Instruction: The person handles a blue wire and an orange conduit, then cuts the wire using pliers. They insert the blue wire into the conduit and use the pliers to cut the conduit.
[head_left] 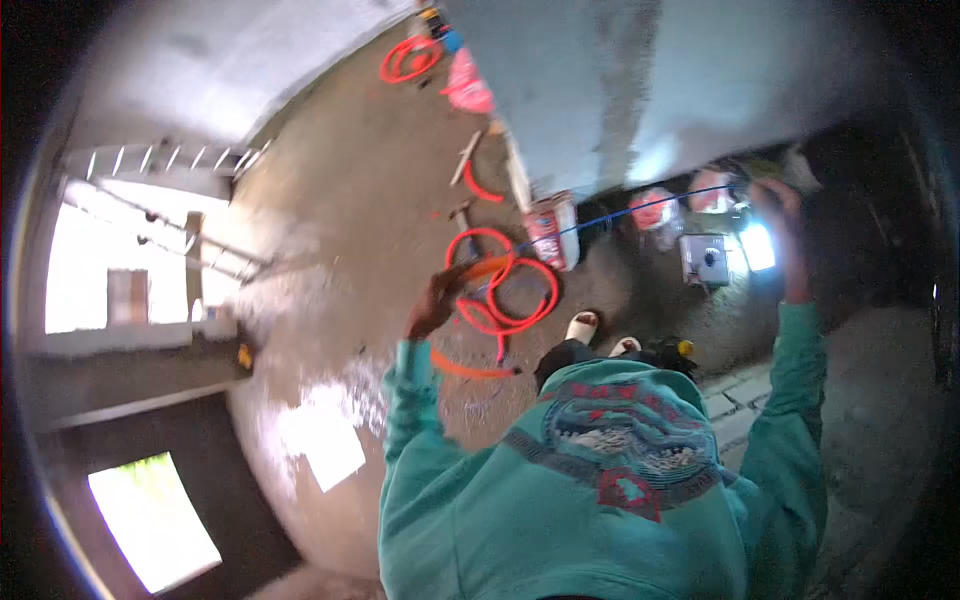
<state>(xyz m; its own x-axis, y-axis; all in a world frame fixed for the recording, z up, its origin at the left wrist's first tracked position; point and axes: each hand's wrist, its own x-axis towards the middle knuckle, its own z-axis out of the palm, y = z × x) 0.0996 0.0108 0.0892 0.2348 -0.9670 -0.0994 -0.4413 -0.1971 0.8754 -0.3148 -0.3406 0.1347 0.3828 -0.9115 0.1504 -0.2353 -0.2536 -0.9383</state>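
My left hand is closed around an orange flexible tube, part of which also hangs below the hand. A thin blue wire stretches from near the upper end of this tube across to my right hand. My right hand is raised and somewhat blurred, its fingers closed at the wire's far end. On the floor beyond my left hand, red-orange tubing lies in loose loops. A hammer-like tool lies just past the loops, partly hidden.
A red-and-white bag leans by the wall corner. Pink bags and a bright lit lamp stand to the right, beside a square box. Another red coil lies far off. A ladder is at left.
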